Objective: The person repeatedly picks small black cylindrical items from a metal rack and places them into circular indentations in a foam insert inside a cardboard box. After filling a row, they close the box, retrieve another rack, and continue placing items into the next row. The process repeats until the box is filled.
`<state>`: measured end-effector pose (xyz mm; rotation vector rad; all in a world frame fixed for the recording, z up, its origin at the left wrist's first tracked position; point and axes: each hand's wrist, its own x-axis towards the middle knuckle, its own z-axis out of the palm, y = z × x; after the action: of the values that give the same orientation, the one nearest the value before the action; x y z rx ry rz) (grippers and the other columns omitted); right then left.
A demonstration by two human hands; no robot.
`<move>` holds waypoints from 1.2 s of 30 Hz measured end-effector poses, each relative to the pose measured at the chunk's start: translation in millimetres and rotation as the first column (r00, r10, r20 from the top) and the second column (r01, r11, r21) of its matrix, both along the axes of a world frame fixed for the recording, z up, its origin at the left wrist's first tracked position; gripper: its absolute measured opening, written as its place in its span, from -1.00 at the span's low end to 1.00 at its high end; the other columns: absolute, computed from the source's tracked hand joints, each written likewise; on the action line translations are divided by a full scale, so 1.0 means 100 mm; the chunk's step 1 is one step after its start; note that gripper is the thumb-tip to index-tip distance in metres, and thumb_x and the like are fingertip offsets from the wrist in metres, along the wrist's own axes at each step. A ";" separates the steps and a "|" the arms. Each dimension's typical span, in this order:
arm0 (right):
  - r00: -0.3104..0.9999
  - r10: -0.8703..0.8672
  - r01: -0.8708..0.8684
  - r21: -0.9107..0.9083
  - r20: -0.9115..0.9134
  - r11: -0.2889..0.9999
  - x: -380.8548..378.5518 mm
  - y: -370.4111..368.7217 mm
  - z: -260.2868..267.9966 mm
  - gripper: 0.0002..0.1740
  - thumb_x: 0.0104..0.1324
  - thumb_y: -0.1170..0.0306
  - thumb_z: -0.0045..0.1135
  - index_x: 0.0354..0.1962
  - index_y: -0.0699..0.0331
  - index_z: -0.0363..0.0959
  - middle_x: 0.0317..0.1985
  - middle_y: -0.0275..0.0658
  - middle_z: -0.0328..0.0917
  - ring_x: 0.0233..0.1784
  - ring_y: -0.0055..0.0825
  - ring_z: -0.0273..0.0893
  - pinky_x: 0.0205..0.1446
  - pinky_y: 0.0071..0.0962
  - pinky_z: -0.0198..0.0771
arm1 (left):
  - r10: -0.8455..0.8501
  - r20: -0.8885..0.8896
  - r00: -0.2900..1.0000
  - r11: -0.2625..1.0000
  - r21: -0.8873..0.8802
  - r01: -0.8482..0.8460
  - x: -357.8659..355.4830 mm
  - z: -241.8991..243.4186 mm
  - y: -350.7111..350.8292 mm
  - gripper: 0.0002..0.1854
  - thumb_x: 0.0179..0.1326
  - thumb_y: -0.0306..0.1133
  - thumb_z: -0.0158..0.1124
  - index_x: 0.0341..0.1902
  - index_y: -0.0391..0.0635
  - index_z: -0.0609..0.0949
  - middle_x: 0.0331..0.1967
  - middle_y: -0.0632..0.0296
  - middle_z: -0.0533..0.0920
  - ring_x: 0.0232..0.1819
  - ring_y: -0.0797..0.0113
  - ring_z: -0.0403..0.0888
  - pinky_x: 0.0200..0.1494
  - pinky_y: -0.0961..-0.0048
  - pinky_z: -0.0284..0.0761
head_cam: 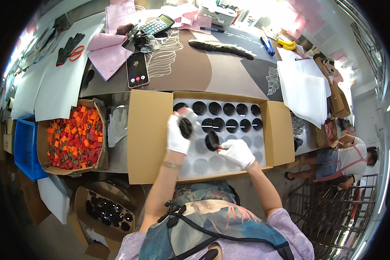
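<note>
An open cardboard carton (151, 136) lies before me, its side flaps folded out. Inside is a white sheet (188, 167) with round places, and glossy black round pieces (229, 109) fill its two far rows. My left hand (177, 138), in a white glove, holds a black round piece (185, 128) over the carton's left side; something pale and blurred shows by its fingertips. Gloved in white too, my right hand (237, 153) pinches a short brownish part at the edge of a dark round piece (212, 140), tilted above the nearer rows. What that brownish part is, I cannot tell.
Left of the carton stands a box of orange, red and brown clips (74, 139), beside a blue bin (27, 149). A floor box holds more black pieces (107, 209). A phone (137, 70) and calculator (157, 25) lie beyond; a person (343, 157) stands at right.
</note>
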<state>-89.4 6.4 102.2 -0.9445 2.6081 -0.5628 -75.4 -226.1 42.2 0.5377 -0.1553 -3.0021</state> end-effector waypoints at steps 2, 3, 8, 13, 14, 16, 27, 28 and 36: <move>1.000 -0.009 0.009 0.000 -0.002 1.000 0.04 -0.14 -0.12 -0.74 0.17 0.17 0.28 -0.37 0.17 0.71 -0.42 -0.11 0.66 -0.34 -0.09 0.62 -0.26 -0.26 0.51 | 0.197 0.061 0.979 0.967 -0.178 -0.184 0.04 0.17 -0.37 -0.60 0.49 -0.04 -0.06 0.12 -0.10 0.49 -0.03 0.07 0.65 0.02 0.02 0.64 0.09 -0.05 0.61; 1.000 0.019 -0.021 -0.119 -0.013 0.993 0.05 -0.16 -0.17 -0.76 0.17 0.17 0.27 -0.38 0.14 0.72 -0.42 -0.13 0.66 -0.34 -0.10 0.62 -0.25 -0.24 0.52 | 0.277 -0.037 0.960 0.920 -0.277 -0.277 0.06 0.23 -0.49 -0.54 0.52 0.02 -0.12 0.18 -0.07 0.48 0.04 0.06 0.63 0.08 0.01 0.61 0.13 -0.08 0.58; 0.944 -0.164 0.261 0.344 -0.288 0.902 -0.04 0.56 -0.07 -0.73 0.19 0.15 0.17 -0.44 0.12 0.72 -0.40 -0.11 0.69 -0.31 -0.12 0.69 -0.20 -0.19 0.58 | 0.232 0.032 0.972 0.920 -0.332 -0.209 0.21 0.33 -0.46 -0.52 0.56 0.02 -0.19 0.36 0.04 0.36 0.17 0.05 0.54 0.18 0.00 0.54 0.07 -0.13 0.62; 0.881 -0.278 0.422 0.370 -0.384 0.828 -0.06 0.97 0.23 -0.76 0.17 0.18 0.19 -0.51 0.09 0.71 -0.43 -0.19 0.69 -0.29 -0.19 0.69 -0.18 -0.26 0.58 | -0.340 0.052 0.939 0.940 -0.008 0.341 0.23 0.19 0.44 -0.66 0.49 -0.21 0.03 0.25 -0.02 0.41 0.05 0.06 0.58 0.03 0.04 0.62 -0.09 0.08 0.66; 0.940 -0.217 0.285 0.256 -0.263 0.924 -0.01 0.89 0.26 -0.77 0.18 0.17 0.20 -0.47 0.09 0.71 -0.42 -0.20 0.69 -0.28 -0.21 0.68 -0.16 -0.28 0.57 | -0.398 0.053 0.916 0.917 -0.019 0.400 0.22 0.15 0.67 -0.68 0.49 -0.22 0.02 0.22 -0.02 0.45 0.09 0.06 0.57 0.05 0.05 0.62 -0.04 0.02 0.64; 0.995 -0.061 0.068 0.090 -0.085 0.994 0.12 0.68 0.30 -0.75 0.20 0.13 0.22 -0.39 0.09 0.71 -0.39 -0.21 0.69 -0.25 -0.21 0.67 -0.15 -0.28 0.55 | -0.348 0.163 0.923 0.937 0.025 0.349 0.26 0.06 1.12 -0.71 0.50 -0.17 0.01 0.10 -0.04 0.52 0.14 0.06 0.56 0.07 0.07 0.62 -0.02 -0.02 0.66; 0.997 -0.076 0.073 0.099 0.021 0.992 0.45 0.21 0.37 -0.74 0.20 0.19 0.20 -0.42 0.19 0.69 -0.43 -0.09 0.65 -0.31 -0.08 0.63 -0.20 -0.18 0.52 | -0.149 -0.023 0.989 0.361 -0.932 0.033 0.31 0.32 0.66 -0.94 0.38 -0.45 0.08 -0.20 -0.14 0.52 -0.08 0.18 0.67 -0.01 0.34 0.62 0.09 0.42 0.53; 0.999 -0.015 0.012 0.111 0.030 0.994 0.50 0.15 0.31 -0.75 0.19 0.20 0.19 -0.43 0.18 0.69 -0.44 -0.09 0.65 -0.30 -0.08 0.63 -0.20 -0.18 0.52 | -0.176 -0.010 0.984 0.180 -0.983 0.023 0.26 0.31 0.41 -0.92 0.32 -0.42 0.14 -0.20 -0.15 0.54 -0.14 0.17 0.66 -0.06 0.30 0.62 0.04 0.39 0.54; 0.978 -0.122 0.185 0.439 -0.167 0.880 0.61 0.53 0.13 -0.79 0.14 0.31 0.12 -0.51 0.17 0.70 -0.44 -0.03 0.67 -0.31 -0.05 0.67 -0.16 -0.14 0.58 | -0.262 0.284 0.922 -0.937 -0.305 -0.172 0.59 0.06 0.02 -0.90 0.15 -0.34 0.25 -0.27 -0.02 0.61 -0.34 0.12 0.58 -0.19 0.13 0.56 -0.18 0.20 0.44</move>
<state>-28.3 59.4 115.0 -0.6434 2.7661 0.0902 -16.6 -223.7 48.6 -0.4224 -3.0461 -0.3512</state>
